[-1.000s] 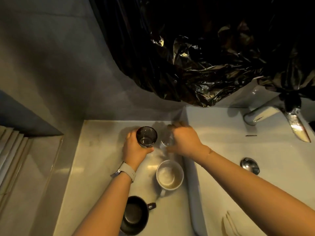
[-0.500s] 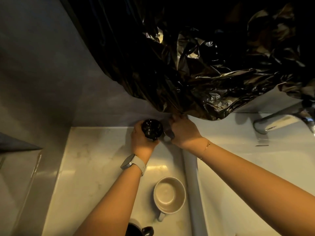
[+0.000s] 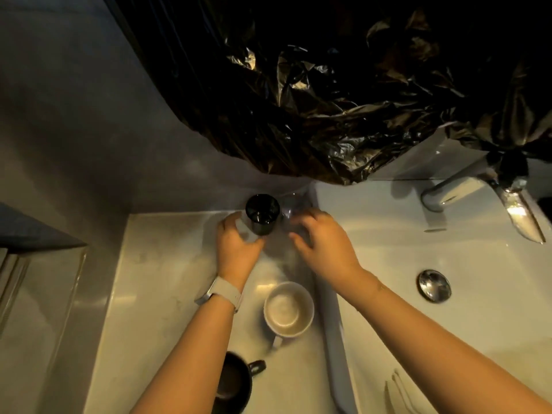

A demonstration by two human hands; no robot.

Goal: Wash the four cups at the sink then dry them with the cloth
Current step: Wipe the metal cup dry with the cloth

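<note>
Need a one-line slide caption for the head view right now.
Both hands, left hand and right hand, open beside the dark glass and clear glass on the counter.

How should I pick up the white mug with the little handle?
Grip the white ceramic mug by its small handle, coming from the near side of the counter. It stands upright, mouth up, with the handle pointing back toward the person and nothing crowding it. The sink's raised rim runs close along the mug's right side, so a side grab there looks cramped.

both hands (image 3: pixel 236 249) (image 3: pixel 324 245) reach forward, fingers seemingly loosely spread.
</note>
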